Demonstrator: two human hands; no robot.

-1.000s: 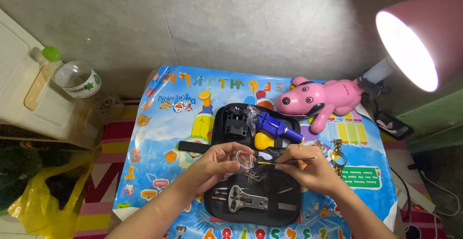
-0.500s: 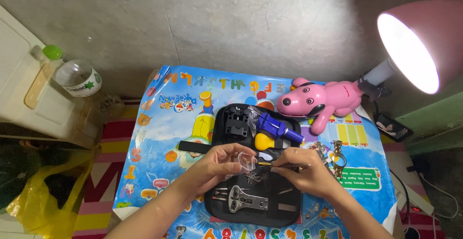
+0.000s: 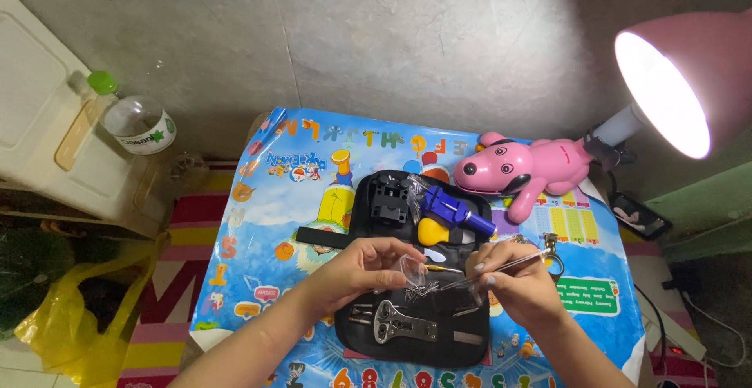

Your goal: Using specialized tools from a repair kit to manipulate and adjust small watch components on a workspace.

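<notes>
Head view, looking straight down: my left hand pinches a small clear plastic bag between thumb and fingertips, its grip closed on the top edge so the bag hangs over the open black tool case. My right hand is closed around slim metal tweezers, held like a pen with the tips aimed at the bag's mouth — a hold that suits picking out tiny parts. Thin metal pins seem to lie just under the bag, though they are too fine to count or tell apart.

Further out in the case sit a blue tool, a yellow bulb-shaped piece, a black block and a flat metal wrench. All of it rests on a bright printed tabletop, with a pink toy dog at the far edge and a pink lamp — cut off by the frame — lighting the work. My right hand hides part of the case's right side.
</notes>
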